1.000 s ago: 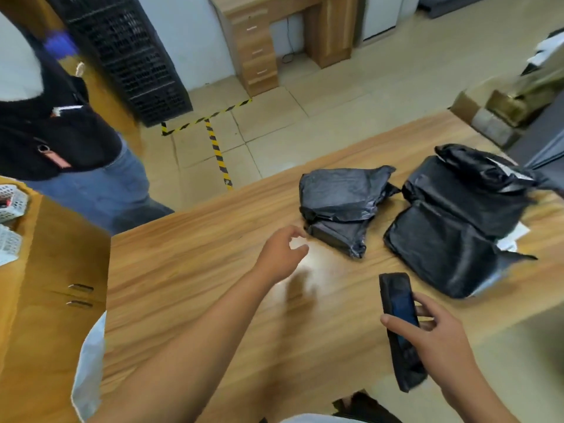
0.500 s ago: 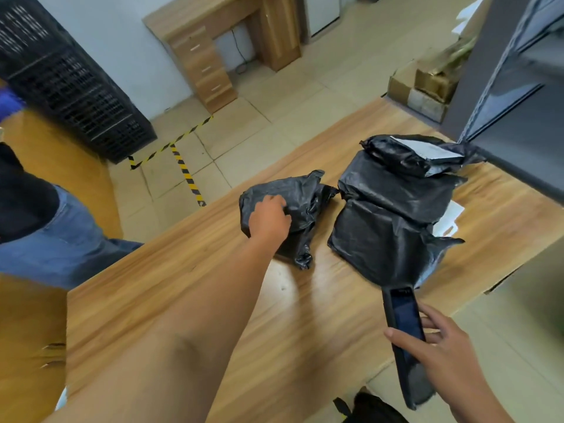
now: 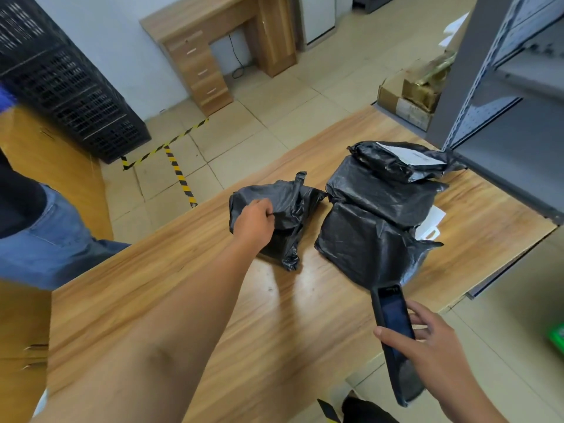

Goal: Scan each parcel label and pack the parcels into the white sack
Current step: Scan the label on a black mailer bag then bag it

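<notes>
Now: left hand (image 3: 254, 221), frame centre, fingers curled, pinching fold of small black parcel (image 3: 287, 209); half second ago merely laid on it. Parcel on wooden table (image 3: 183, 285), unmoved, just left of stacked parcels (image 3: 375, 236). Right hand (image 3: 433, 352), lower right, still gripping handheld scanner (image 3: 392, 325), screen up.

Our left hand (image 3: 254, 222) hung short of the small black parcel (image 3: 290, 215) a second ago; now we grip its plastic. Our view has swung right.
</notes>
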{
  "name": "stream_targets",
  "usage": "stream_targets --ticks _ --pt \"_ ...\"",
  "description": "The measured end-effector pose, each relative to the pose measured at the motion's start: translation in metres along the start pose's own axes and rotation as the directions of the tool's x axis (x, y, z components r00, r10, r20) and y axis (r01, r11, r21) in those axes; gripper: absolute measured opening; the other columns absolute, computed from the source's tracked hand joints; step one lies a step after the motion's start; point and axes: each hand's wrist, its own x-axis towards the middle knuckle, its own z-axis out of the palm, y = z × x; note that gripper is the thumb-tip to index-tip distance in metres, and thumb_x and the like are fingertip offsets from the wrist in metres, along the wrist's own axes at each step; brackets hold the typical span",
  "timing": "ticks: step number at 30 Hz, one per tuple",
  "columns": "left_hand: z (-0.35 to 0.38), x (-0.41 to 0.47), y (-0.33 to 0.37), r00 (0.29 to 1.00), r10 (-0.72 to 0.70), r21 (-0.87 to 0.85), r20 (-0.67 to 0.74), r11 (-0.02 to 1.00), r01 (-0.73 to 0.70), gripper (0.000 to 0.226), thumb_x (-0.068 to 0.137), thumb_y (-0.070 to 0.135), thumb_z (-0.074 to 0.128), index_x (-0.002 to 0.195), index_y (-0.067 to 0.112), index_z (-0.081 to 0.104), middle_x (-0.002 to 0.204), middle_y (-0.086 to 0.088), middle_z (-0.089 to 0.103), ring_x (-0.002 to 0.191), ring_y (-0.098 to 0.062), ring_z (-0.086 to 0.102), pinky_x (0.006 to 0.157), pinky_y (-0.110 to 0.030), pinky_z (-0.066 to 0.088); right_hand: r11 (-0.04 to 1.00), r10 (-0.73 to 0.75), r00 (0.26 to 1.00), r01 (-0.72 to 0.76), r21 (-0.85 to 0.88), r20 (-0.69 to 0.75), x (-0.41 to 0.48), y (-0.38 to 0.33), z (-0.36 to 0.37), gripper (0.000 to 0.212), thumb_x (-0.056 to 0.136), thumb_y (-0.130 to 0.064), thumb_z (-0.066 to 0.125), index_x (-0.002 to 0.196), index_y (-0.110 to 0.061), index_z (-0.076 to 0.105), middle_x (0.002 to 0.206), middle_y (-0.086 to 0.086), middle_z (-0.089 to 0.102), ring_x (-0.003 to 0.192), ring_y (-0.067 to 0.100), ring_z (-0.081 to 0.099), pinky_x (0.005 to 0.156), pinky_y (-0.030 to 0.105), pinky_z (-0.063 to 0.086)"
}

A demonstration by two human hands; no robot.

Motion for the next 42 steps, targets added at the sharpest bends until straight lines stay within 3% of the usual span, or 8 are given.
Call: stream_targets --ticks 5,8,12,15,19,24,32,42 --pt "-0.034 -0.036 -0.013 0.997 -0.055 -0.303 -0.048 0.952 0.038 0.008 0.099 0.018 0.053 0.092 0.018 0.05 0.092 -0.001 0.061 0.083 -0.023 0.056 0.07 -0.041 0.049 0.998 -0.01 0.997 0.014 -0.059 0.073 0.003 -0.01 0.01 0.087 0.049 -0.042 0.096 0.126 -0.028 0.06 0.116 0.003 0.061 0.092 0.023 0.07 0.076 0.044 0.06" --pt "-0.063 -0.061 -0.025 0.995 -0.087 -0.516 -0.043 0.855 0.052 0.007 0.099 0.015 0.054 0.092 0.017 0.054 0.097 0.005 0.065 0.096 -0.014 0.061 0.072 -0.025 0.05 0.994 -0.048 0.992 0.059 -0.096 0.116 0.01 -0.017 0.02 0.108 0.025 -0.068 0.09 0.122 -0.028 0.064 0.114 0.002 0.066 0.089 0.021 0.072 0.075 0.043 0.061" --pt "-0.105 -0.101 -0.042 0.992 -0.127 -0.722 -0.001 0.687 0.087 0.007 0.102 0.016 0.051 0.095 0.016 0.052 0.099 -0.008 0.071 0.09 -0.025 0.068 0.07 -0.034 0.056 0.986 -0.086 0.976 0.113 -0.124 0.202 0.016 -0.036 0.038 0.085 0.047 -0.045 0.095 0.123 -0.025 0.06 0.117 0.003 0.063 0.093 0.017 0.068 0.074 0.039 0.058" --pt "-0.121 -0.131 -0.066 0.972 -0.221 -0.783 0.077 0.591 0.197 0.008 0.102 0.018 0.052 0.094 0.018 0.052 0.101 -0.009 0.074 0.095 -0.032 0.069 0.076 -0.05 0.056 0.975 -0.097 0.958 0.146 -0.165 0.271 0.02 -0.047 0.053 0.099 0.041 -0.054 0.091 0.129 -0.025 0.057 0.12 0.001 0.062 0.098 0.018 0.066 0.08 0.043 0.059" --pt "-0.118 -0.18 -0.088 0.921 -0.332 -0.906 0.202 0.294 0.305 0.01 0.101 0.014 0.053 0.093 0.019 0.051 0.088 -0.006 0.07 0.078 -0.019 0.066 0.061 -0.034 0.051 0.965 -0.112 0.925 0.188 -0.181 0.362 0.02 -0.057 0.074 0.094 0.052 -0.047 0.093 0.135 -0.027 0.054 0.119 0.002 0.061 0.094 0.019 0.066 0.068 0.037 0.057" --pt "-0.094 -0.232 -0.106 0.839 -0.493 -0.956 0.23 0.048 0.29 0.009 0.1 0.014 0.054 0.093 0.017 0.05 0.087 -0.007 0.07 0.078 -0.022 0.065 0.066 -0.04 0.052 0.942 -0.112 0.871 0.247 -0.229 0.479 0.015 -0.069 0.093 0.065 0.066 -0.025 0.091 0.117 -0.033 0.052 0.108 -0.007 0.06 0.085 0.015 0.064 0.056 0.028 0.05" --pt "-0.077 -0.265 -0.126 0.794 -0.556 -0.957 0.246 -0.007 0.291 0.003 0.1 0.016 0.053 0.099 0.016 0.051 0.097 -0.01 0.071 0.088 -0.023 0.064 0.072 -0.039 0.049 0.806 -0.13 0.753 0.459 -0.373 0.645 0.005 -0.092 0.11 0.068 0.064 -0.031 0.091 0.119 -0.039 0.052 0.111 -0.012 0.055 0.089 0.002 0.056 0.065 0.02 0.046" --pt "-0.087 -0.273 -0.132 0.791 -0.565 -0.965 0.234 -0.035 0.261 0.008 0.099 0.017 0.054 0.105 0.015 0.049 0.1 -0.011 0.071 0.089 -0.025 0.063 0.073 -0.041 0.052 0.537 -0.133 0.668 0.67 -0.514 0.732 0.004 -0.107 0.112 0.099 0.052 -0.066 0.077 0.141 -0.034 0.046 0.11 -0.015 0.05 0.1 0.008 0.052 0.085 0.038 0.052"
